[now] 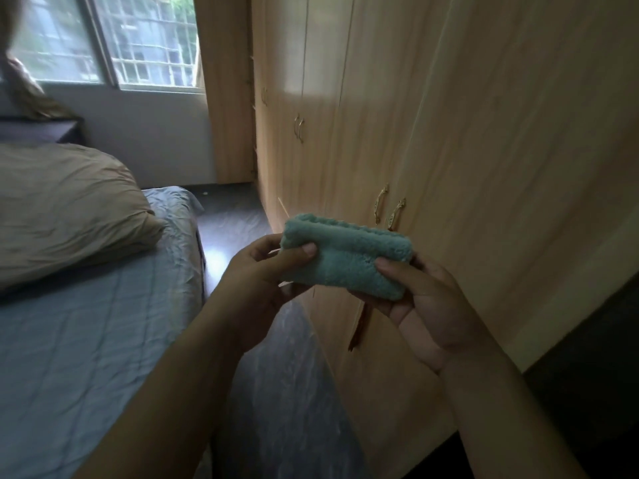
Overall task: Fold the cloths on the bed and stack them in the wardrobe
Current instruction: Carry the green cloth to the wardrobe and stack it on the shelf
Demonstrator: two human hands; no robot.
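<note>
Fingers [392,263] pinching folded cloth [345,255], thumbs on top

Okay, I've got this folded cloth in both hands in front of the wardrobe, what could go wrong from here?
1. The wooden wardrobe doors look shut, and both the left hand and the right hand are busy, so freeing one to pull a brass handle may let the fluffy teal folded cloth spring open.
2. Only thumbs and fingers pinch its ends, so it could slip to the dark floor.
</note>
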